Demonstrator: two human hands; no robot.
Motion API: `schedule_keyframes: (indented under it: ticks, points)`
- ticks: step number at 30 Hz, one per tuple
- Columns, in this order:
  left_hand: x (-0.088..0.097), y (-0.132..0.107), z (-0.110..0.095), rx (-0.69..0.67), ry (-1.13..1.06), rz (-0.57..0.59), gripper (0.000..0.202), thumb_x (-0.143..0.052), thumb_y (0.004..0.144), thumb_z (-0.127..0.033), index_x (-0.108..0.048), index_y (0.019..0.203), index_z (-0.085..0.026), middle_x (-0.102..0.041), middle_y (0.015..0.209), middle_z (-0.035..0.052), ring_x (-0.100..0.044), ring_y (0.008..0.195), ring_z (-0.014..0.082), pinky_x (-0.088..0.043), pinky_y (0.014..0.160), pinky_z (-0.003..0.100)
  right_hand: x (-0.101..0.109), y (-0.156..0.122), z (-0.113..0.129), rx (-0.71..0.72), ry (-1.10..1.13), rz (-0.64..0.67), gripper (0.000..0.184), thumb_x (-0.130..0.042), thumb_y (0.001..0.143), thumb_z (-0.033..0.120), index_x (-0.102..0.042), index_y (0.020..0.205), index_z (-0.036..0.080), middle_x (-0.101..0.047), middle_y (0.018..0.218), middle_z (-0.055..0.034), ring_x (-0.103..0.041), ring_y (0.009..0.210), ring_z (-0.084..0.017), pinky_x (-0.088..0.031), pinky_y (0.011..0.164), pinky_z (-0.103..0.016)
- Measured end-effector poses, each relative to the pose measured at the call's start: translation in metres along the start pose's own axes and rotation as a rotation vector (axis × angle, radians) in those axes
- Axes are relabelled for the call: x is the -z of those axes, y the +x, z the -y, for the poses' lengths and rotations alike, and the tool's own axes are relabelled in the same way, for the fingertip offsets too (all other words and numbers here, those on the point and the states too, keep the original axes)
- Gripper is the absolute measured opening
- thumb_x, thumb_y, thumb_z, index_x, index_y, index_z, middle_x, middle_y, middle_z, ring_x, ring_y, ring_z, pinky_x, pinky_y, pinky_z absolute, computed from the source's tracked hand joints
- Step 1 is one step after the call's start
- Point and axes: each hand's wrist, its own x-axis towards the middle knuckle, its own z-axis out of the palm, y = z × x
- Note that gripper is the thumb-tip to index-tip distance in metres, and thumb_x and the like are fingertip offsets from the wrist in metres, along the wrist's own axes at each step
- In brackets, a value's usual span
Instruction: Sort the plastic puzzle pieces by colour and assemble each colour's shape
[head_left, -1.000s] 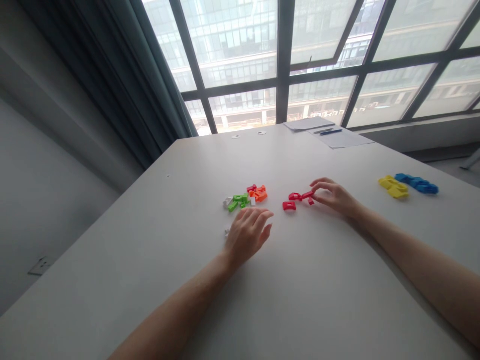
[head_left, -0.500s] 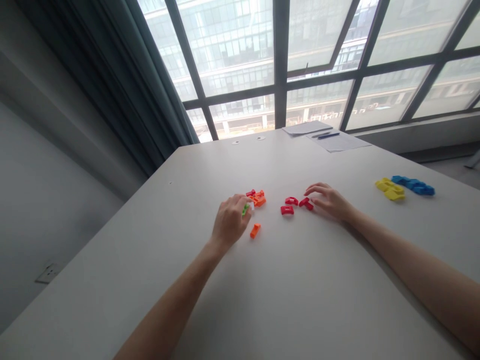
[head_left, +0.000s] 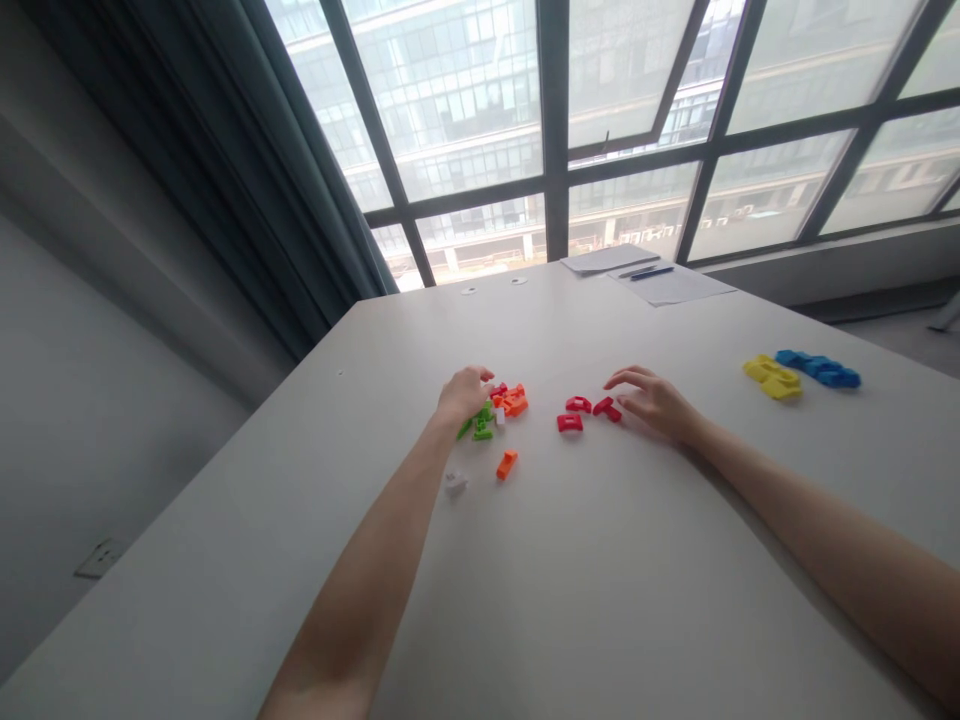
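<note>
My left hand (head_left: 465, 390) is curled over a small heap of green pieces (head_left: 480, 424) and orange pieces (head_left: 513, 400) in the middle of the white table (head_left: 600, 560); what its fingers hold is hidden. A single orange piece (head_left: 507, 464) and a white piece (head_left: 454, 482) lie apart, nearer to me. My right hand (head_left: 654, 400) rests on the table with its fingers spread, fingertips just right of three red pieces (head_left: 577, 412).
A yellow cluster (head_left: 771, 376) and a blue cluster (head_left: 819, 368) of pieces lie at the right. Papers (head_left: 660, 280) with a pen sit at the table's far edge by the window. A dark curtain hangs at the left.
My left hand has moved forward onto the green and orange heap and closed. One orange piece and a white piece now lie apart from it. My right hand has let go of the red piece.
</note>
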Motion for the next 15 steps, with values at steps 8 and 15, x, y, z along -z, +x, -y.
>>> schedule_keyframes:
  ticks: [8, 15]
  points:
    - [-0.013, 0.001, -0.005, 0.084, 0.042, 0.006, 0.015, -0.063, 0.081, -0.015, -0.074, 0.09, -0.021, -0.075, 0.091, 0.0065, -0.069, 0.086, 0.0204, -0.049, 0.079, 0.029, 0.001, 0.0, -0.001, -0.005, 0.002, 0.01, 0.022, -0.052, 0.078, 0.022, -0.066, 0.095, 0.024, -0.063, 0.105, -0.0071, -0.059, 0.103, -0.026, -0.044, 0.096, -0.045]
    - [-0.004, -0.022, -0.026, -0.023, -0.02, -0.191, 0.019, -0.055, 0.092, -0.022, -0.068, 0.106, -0.02, -0.07, 0.111, 0.0063, -0.065, 0.1, 0.0184, -0.048, 0.09, 0.029, 0.0, 0.0, -0.001, -0.008, 0.0, 0.005, 0.021, -0.052, 0.079, 0.021, -0.065, 0.095, 0.024, -0.062, 0.106, -0.0072, -0.059, 0.103, -0.026, -0.044, 0.095, -0.045]
